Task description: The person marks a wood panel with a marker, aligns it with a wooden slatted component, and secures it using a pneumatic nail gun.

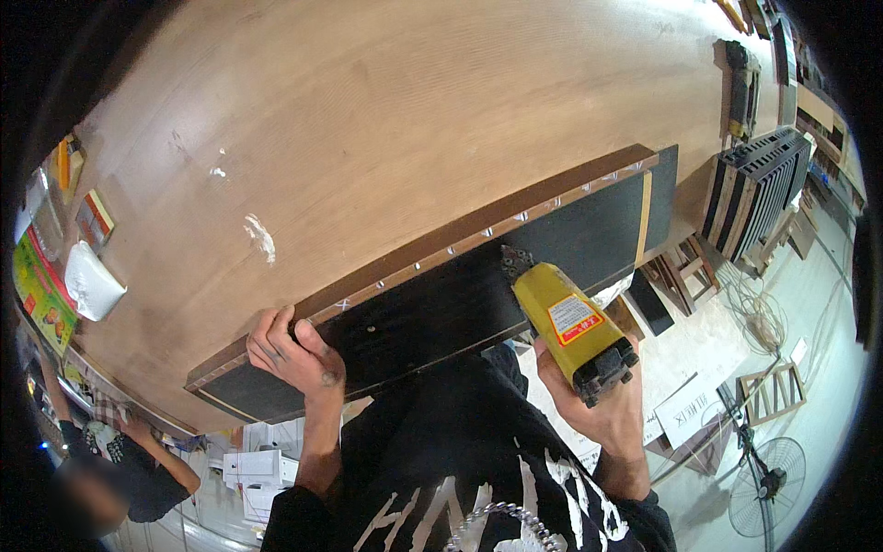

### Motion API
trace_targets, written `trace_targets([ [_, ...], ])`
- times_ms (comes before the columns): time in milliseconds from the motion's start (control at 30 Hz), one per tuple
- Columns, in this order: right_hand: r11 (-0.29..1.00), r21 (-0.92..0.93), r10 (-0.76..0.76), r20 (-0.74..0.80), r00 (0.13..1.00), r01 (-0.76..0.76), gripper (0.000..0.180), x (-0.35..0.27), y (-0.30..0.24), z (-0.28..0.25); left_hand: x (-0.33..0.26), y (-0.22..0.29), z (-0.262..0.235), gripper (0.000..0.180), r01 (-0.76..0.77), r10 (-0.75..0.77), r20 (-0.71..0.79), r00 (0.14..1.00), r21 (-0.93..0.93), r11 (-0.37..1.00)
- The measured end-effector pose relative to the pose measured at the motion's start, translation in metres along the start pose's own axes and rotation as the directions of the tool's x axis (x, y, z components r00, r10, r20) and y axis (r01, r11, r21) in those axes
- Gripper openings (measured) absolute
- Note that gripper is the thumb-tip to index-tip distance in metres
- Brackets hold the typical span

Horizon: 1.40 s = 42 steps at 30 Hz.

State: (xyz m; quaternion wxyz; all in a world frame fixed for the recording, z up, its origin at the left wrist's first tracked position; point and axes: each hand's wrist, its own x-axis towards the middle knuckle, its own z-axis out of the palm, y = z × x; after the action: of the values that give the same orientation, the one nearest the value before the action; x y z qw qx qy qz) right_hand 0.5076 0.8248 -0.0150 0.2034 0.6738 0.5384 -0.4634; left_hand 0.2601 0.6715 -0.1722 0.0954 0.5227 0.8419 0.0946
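A long black board (423,317) lies aslant along the near edge of the workbench. Along its far side runs a brown wooden strip (478,225), with several whitish marks spaced along its near face. Over the strip's left part curl the fingers of my left hand (296,350), thumb on the near side. My right hand (598,396) grips a yellow nail gun (558,308) from below, its handle mostly hidden. The gun's dark nose is over the board, just short of the strip; whether it touches cannot be told. A thin light wood strip (644,216) crosses the board's right part.
Wide brown workbench (368,110) extends beyond the board. To the right are a stack of dark slats (754,189) and another dark tool (739,87). A white pouch (92,281) lies at left. A fan (768,483) stands lower right; another person (138,460) is lower left.
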Motion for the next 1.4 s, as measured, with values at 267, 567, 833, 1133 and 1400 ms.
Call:
trace_targets([
  [267,0.999,-0.004,-0.052,-0.005,0.999,0.052,0.056,0.008,-0.01,0.006,-0.001,-0.001,-0.001,0.032,0.006,-0.006,0.02,1.0,-0.009,1.0],
  [567,0.999,0.028,-0.023,0.031,0.999,0.022,0.056,0.009,-0.022,0.004,-0.002,-0.005,0.0,0.032,0.013,-0.012,0.022,1.0,-0.024,1.0],
  [833,0.995,-0.08,-0.07,-0.039,0.997,0.067,0.068,-0.001,-0.007,0.018,-0.003,-0.004,0.0,0.033,0.02,-0.02,0.003,1.0,-0.017,1.0],
  [1133,0.995,0.099,-0.04,0.069,0.997,0.033,0.055,0.005,-0.042,0.019,-0.002,-0.003,0.001,0.036,0.03,-0.03,0.002,1.0,-0.014,0.999],
  [1400,0.983,-0.027,-0.182,-0.048,0.982,0.181,0.058,-0.005,-0.033,0.033,0.0,-0.004,0.0,0.035,0.013,-0.013,-0.006,1.0,-0.006,1.0],
])
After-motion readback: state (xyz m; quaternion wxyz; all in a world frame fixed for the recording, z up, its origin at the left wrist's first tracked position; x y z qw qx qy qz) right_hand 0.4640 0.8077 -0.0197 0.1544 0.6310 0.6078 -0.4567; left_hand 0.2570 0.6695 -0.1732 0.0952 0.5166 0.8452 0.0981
